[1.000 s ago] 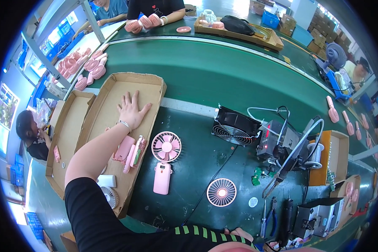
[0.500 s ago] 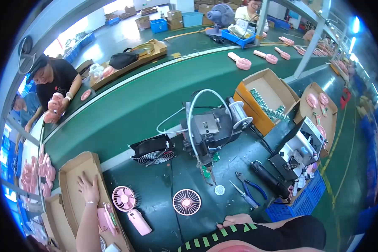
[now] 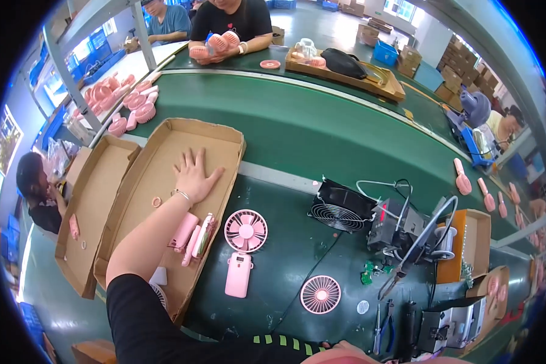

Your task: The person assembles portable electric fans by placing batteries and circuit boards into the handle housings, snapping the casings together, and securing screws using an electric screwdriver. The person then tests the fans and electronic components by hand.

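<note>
My left hand [image 3: 195, 177] lies flat with spread fingers on the bottom of a long cardboard tray [image 3: 148, 155], holding nothing. Beside my left forearm in that tray are pink handle shells [image 3: 192, 236] and a small pink ring [image 3: 156, 202]. Just right of the tray lies a pink handheld fan [image 3: 245, 229], its blades uncovered, with a pink handle [image 3: 238, 276] below. A round pink fan grille [image 3: 320, 295] rests farther right on the green table. My right hand [image 3: 344, 348] is at the lower edge near the grille, mostly cut off behind my sleeve; its fingers are largely hidden.
A soldering stand [image 3: 400, 227] with a solder spool, a black cooling fan [image 3: 341, 205], pliers [image 3: 389, 324] and a screwdriver [image 3: 378, 327] occupy the right. Another cardboard tray [image 3: 94, 212] adjoins on the left. Across the green conveyor [image 3: 297, 118], a person holds pink fans.
The view has swung left, so the tray and my left hand appear nearer the middle. My left hand stays spread in the tray. My right hand shows less, lower in the picture.
</note>
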`<state>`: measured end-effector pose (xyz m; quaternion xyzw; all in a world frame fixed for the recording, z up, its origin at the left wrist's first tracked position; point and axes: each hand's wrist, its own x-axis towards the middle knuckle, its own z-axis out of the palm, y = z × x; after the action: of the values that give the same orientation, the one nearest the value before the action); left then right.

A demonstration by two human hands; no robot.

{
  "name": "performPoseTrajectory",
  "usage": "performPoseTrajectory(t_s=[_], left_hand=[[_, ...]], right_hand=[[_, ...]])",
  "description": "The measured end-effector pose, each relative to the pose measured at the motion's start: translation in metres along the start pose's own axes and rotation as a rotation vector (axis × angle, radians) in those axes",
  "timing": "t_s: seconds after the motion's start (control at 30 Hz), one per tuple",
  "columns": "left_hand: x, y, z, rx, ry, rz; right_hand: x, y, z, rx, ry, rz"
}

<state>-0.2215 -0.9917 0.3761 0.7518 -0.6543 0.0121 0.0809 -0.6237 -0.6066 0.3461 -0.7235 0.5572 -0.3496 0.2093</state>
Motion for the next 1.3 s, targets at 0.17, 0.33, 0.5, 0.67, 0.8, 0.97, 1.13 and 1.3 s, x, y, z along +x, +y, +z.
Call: performPoseTrajectory(t_s=[0.17,0.33,0.5,0.67,0.8,0.97,1.13,1.3], left_hand=[[-0.006,0.008,-0.003,-0.040,-0.014,-0.007],[-0.002,0.005,0.000,-0.073,-0.041,-0.020],[0.003,0.003,0.005,-0.055,-0.011,-0.011],[0.002,0.001,0.004,-0.027,-0.019,-0.012],[-0.001,0.005,-0.001,0.001,-0.036,-0.012],[0.000,0.007,-0.002,0.024,-0.038,-0.024],[0.000,0.008,-0.007,0.003,-0.059,-0.009],[0.001,0.010,-0.009,-0.001,-0.054,-0.010]], right_hand=[[-0.005,-0.009,0.007,-0.167,-0.034,-0.083],[-0.008,-0.011,0.002,-0.334,-0.100,-0.181],[-0.013,-0.011,-0.024,-0.493,-0.200,-0.314],[-0.017,-0.015,-0.022,-0.624,-0.206,-0.428],[-0.026,-0.017,-0.025,-0.714,-0.193,-0.522],[-0.018,-0.004,-0.031,-0.851,-0.133,-0.675],[-0.008,-0.004,-0.030,-0.908,-0.065,-0.716],[0.001,-0.016,-0.031,-0.815,0.012,-0.556]])
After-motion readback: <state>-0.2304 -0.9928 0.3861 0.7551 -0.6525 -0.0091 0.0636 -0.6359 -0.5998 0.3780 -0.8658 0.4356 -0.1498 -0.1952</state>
